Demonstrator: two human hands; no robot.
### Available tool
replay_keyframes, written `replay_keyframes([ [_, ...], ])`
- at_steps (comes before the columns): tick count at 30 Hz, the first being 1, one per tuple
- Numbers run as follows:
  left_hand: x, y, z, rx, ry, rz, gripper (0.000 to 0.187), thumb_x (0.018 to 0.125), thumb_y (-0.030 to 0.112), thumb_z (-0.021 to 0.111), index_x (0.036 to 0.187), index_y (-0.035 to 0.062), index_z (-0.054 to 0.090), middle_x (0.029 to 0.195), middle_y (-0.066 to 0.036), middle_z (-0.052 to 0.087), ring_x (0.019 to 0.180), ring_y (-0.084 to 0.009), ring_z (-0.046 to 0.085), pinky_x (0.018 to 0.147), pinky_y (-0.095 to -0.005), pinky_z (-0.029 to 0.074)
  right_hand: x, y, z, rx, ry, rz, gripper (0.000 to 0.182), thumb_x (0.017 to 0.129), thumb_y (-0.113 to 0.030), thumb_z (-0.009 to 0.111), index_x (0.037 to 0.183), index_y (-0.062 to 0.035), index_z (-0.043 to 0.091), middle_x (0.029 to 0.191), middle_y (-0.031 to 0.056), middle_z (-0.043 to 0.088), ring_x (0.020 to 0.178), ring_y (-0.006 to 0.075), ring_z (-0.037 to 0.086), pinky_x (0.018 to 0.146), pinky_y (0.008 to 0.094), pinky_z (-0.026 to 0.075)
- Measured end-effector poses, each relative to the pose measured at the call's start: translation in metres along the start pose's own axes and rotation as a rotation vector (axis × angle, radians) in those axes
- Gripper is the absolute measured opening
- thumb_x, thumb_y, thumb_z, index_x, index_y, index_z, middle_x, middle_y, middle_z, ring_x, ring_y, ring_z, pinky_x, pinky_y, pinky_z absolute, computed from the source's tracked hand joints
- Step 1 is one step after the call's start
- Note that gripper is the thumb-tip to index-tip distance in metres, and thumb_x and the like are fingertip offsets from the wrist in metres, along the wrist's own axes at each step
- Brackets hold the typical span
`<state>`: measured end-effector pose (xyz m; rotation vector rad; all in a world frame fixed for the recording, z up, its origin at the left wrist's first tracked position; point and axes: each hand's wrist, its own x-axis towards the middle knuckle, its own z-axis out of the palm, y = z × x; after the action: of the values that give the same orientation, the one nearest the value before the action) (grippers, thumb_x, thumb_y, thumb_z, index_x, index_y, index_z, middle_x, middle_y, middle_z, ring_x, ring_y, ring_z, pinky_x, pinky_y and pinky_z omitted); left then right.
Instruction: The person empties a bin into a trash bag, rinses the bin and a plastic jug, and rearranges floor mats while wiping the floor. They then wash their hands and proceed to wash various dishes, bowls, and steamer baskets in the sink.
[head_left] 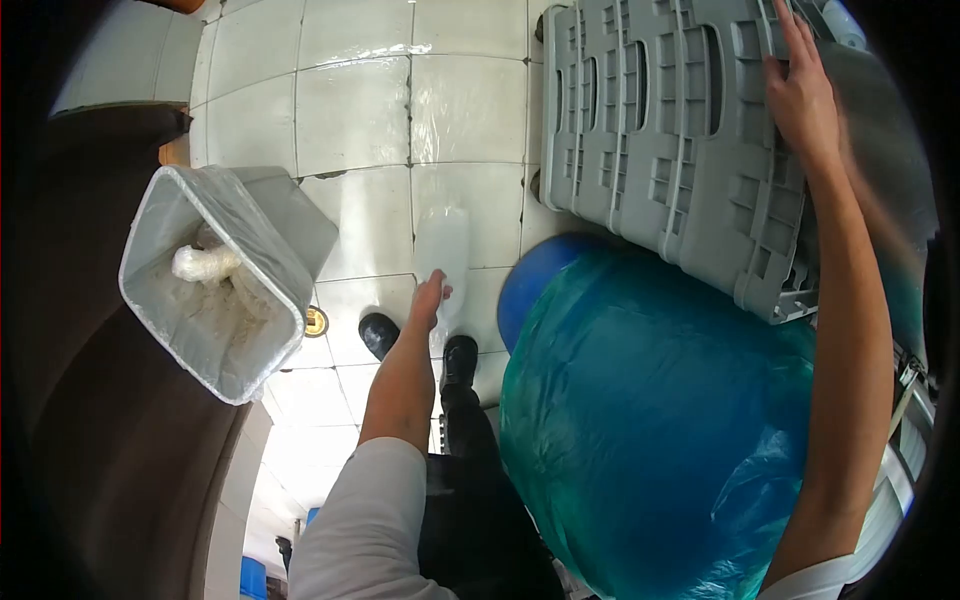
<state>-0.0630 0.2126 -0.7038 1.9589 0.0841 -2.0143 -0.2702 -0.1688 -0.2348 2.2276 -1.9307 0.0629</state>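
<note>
My left hand [432, 298] is low in front of me, above the tiled floor, with its fingers curled together. Beside it a pale, translucent shape [443, 240] shows against the tiles; I cannot make out what it is. My right hand [803, 95] lies at the upper edge of a grey plastic crate [650, 120], its fingers stretched out along the rim. Below the crate, between my arms, bulges a large green-blue plastic bag [660, 410].
A grey bin [290, 210] with a clear liner stands at the left, with wrapped waste [205, 263] inside. A round blue object [540, 280] shows beside the green-blue bag. A brown surface [90, 330] runs along the far left. A round floor drain [315, 321] is near my shoes.
</note>
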Motion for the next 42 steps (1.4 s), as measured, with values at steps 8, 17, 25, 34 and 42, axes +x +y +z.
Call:
replay_keyframes([
  [8, -0.044, 0.098, 0.002, 0.008, 0.104, 0.311, 0.041, 0.080, 0.033, 0.056, 0.102, -0.0021, 0.061, 0.095, -0.013, 0.062, 0.089, -0.0214, 0.055, 0.080, -0.0358, 0.042, 0.021, 0.061, 0.040, 0.085, 0.143, -0.256, 0.066, 0.086, -0.001, 0.051, 0.143, -0.0295, 0.033, 0.147, 0.0197, 0.031, 0.112, 0.0396, 0.054, 0.089, 0.0405, 0.048],
  [17, -0.093, 0.033, -0.004, -0.147, 0.232, 0.260, 0.037, 0.080, 0.032, 0.057, 0.096, -0.0019, 0.061, 0.088, -0.011, 0.060, 0.084, -0.0188, 0.052, 0.077, -0.0321, 0.042, 0.024, 0.063, 0.041, 0.136, 0.083, -0.165, 0.069, 0.084, -0.001, 0.047, 0.143, -0.0316, 0.033, 0.150, 0.0158, 0.029, 0.114, 0.0378, 0.054, 0.089, 0.0414, 0.048],
  [25, -0.078, -0.040, -0.014, -0.366, 0.264, -0.124, 0.045, 0.079, 0.042, 0.058, 0.091, -0.0022, 0.061, 0.079, -0.009, 0.059, 0.072, -0.0206, 0.055, 0.067, -0.0365, 0.045, 0.022, 0.056, 0.034, 0.103, 0.051, -0.149, 0.068, 0.086, -0.002, 0.048, 0.143, -0.0351, 0.033, 0.149, 0.0177, 0.029, 0.121, 0.0377, 0.050, 0.091, 0.0404, 0.047],
  [34, -0.008, 0.043, -0.056, -0.635, 0.148, -0.207, 0.045, 0.083, 0.043, 0.056, 0.095, 0.0006, 0.048, 0.065, -0.006, 0.045, 0.056, -0.0186, 0.052, 0.055, -0.0329, 0.047, 0.025, 0.060, 0.039, 0.061, 0.076, -0.169, 0.065, 0.088, -0.004, 0.049, 0.143, -0.0353, 0.035, 0.149, 0.0184, 0.029, 0.126, 0.0358, 0.045, 0.094, 0.0389, 0.045],
  [42, -0.019, 0.122, -0.062, -0.517, 0.157, 0.066, 0.047, 0.082, 0.038, 0.059, 0.108, -0.0015, 0.053, 0.085, -0.011, 0.057, 0.076, -0.0221, 0.056, 0.069, -0.0349, 0.048, 0.026, 0.058, 0.037, 0.107, 0.050, -0.135, 0.066, 0.088, -0.002, 0.047, 0.144, -0.0347, 0.033, 0.150, 0.0178, 0.027, 0.126, 0.0359, 0.045, 0.097, 0.0405, 0.045],
])
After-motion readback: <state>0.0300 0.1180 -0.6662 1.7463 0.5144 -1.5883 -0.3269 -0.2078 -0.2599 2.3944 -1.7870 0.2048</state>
